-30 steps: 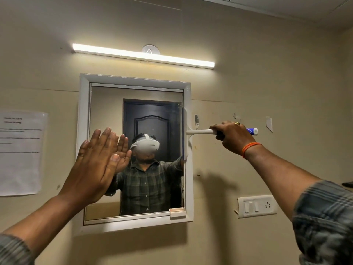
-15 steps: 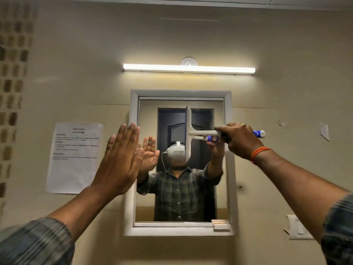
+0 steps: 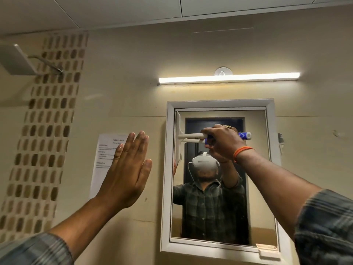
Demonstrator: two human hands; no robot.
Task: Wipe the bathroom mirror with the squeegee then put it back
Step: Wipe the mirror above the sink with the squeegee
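The mirror (image 3: 256,188) hangs on the wall in a white frame (image 3: 164,188). A white squeegee (image 3: 179,138) with a blue handle end (image 3: 245,135) lies against the glass. Its blade stands upright along the mirror's left edge, in the upper part. My right hand (image 3: 222,143) is shut on the squeegee's handle, in front of the glass. My left hand (image 3: 127,169) is raised flat with its fingers together, left of the mirror frame, in front of the wall, and holds nothing.
A tube light (image 3: 229,78) glows above the mirror. A paper notice (image 3: 106,159) is stuck on the wall to the left, partly behind my left hand. A metal shower head (image 3: 17,60) juts out at the upper left, beside a strip of mosaic tiles (image 3: 47,131).
My right hand has drawn the squeegee leftward across the glass, from the mirror's right edge to its left edge. The view has swung left. My left hand is now off the mirror.
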